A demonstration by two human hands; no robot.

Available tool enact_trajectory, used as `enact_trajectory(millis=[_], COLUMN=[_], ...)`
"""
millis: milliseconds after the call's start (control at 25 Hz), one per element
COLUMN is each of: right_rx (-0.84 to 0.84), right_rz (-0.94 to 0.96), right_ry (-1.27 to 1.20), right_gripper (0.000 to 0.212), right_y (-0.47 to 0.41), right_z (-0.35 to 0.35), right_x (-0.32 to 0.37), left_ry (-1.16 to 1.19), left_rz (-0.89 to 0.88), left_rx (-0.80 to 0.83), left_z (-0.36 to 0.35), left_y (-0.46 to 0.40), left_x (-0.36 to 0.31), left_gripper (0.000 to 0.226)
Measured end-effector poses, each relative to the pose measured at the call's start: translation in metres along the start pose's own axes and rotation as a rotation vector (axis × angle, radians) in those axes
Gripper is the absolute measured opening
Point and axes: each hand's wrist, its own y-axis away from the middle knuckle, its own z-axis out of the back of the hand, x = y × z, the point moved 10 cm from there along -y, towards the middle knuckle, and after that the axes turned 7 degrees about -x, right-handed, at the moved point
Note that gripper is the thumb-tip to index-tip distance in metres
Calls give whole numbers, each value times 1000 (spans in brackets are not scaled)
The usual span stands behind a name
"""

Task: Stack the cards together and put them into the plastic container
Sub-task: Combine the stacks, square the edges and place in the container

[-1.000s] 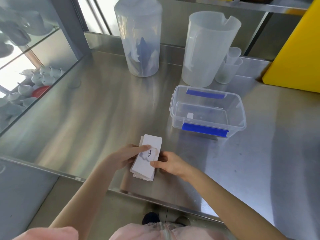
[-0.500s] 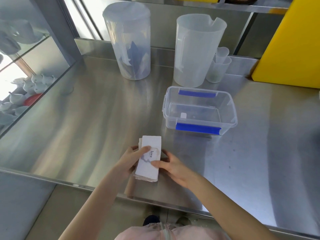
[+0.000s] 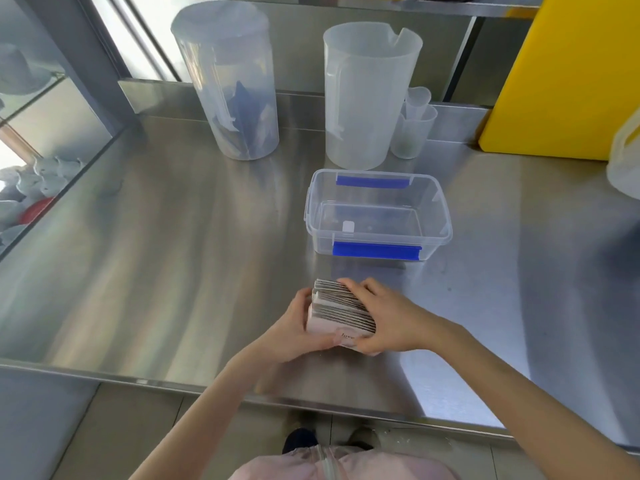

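A stack of white cards (image 3: 337, 308) stands on its long edge on the steel counter, its edges facing up and a card printed "love" facing me. My left hand (image 3: 294, 327) presses the stack's left end. My right hand (image 3: 384, 315) wraps over its top and right side. Both hands grip the stack. A clear plastic container (image 3: 378, 216) with blue clips, lidless and holding only a small white label, sits just behind the cards.
At the back stand a lidded clear pitcher (image 3: 228, 88), a frosted jug (image 3: 367, 95) and small stacked cups (image 3: 414, 129). A yellow board (image 3: 568, 77) leans at the right. The counter's front edge (image 3: 242, 393) runs close to my arms.
The card stack lay flat under my fingers; now it is turned up onto its edge and squeezed between both hands.
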Motion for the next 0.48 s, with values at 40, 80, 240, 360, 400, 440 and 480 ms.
enact_trajectory(millis=[40,80,240,360,400,440,480], right_rx=[-13,-29,-125,-81,-133,-238,-367], right_rz=[28,41,12,21,9,-30,-104], right_ry=[136,226,322,179,47,-134,-347], right_gripper=[95,96,96,99,96,89,81], right_y=[0,0,1,1,3,6,13], right_z=[-3,-10,-30,-29,-21,-9,4], right_x=[0,0,-6,-13,-15,-21,-34], left_ry=[-184,-336,-395,-440,-457,-472,-482], left_rz=[-46,-74,-70,-89,-86,-82,-79], left_rx=[-52,-99,-106,-105,-110,-107,-98], left_z=[1,2,-5,-4,-3,-2,-3], left_y=[-3,-6,-9,-10,-12,-12,-13], left_x=[-2,-2,10,14,16,17,18], left_gripper=[86,90,102,101,99,97,95])
